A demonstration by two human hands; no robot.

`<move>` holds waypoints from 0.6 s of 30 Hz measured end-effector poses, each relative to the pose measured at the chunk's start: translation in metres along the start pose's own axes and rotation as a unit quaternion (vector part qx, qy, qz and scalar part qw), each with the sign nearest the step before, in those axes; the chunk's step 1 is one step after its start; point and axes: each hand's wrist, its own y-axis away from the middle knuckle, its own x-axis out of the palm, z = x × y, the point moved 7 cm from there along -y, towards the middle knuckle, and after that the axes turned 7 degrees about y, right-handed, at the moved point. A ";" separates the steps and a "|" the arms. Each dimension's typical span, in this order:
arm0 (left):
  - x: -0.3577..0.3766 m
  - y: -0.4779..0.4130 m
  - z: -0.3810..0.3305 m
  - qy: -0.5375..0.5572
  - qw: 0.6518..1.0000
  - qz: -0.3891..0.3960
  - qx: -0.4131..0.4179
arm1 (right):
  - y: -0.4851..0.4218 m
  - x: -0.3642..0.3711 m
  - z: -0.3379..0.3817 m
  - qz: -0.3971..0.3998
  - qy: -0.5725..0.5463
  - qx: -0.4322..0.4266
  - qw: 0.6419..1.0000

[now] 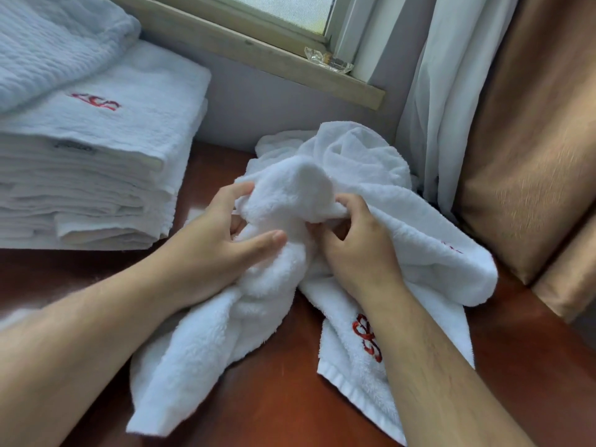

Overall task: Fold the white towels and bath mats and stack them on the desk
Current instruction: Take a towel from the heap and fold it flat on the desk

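Now left hand [222,243] and right hand [358,253] both clutch the crumpled white towel [358,162], bunched between their fingers [348,201] on the table [274,398]. Risk: grabbing mid-cloth, no corners found, the fold may turn out lopsided.

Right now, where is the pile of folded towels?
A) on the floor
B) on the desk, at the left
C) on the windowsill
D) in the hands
B: the pile sits on the desk at the left, while the left hand and right hand grip a loose towel.
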 end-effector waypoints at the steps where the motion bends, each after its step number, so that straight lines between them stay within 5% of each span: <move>1: 0.000 -0.001 0.001 -0.008 1.000 -0.011 0.010 | -0.003 0.004 -0.003 0.005 -0.010 0.014 1.000; 10: -0.013 0.015 -0.028 -0.105 0.990 -0.086 0.039 | -0.002 0.009 0.006 0.168 -0.025 0.077 0.982; 13: -0.032 0.024 -0.070 -0.148 0.980 -0.109 0.082 | -0.011 -0.033 0.019 0.120 -0.010 0.107 0.987; 18: -0.039 0.054 -0.136 -0.179 0.967 -0.100 0.152 | -0.021 -0.092 0.053 0.015 -0.254 0.234 0.938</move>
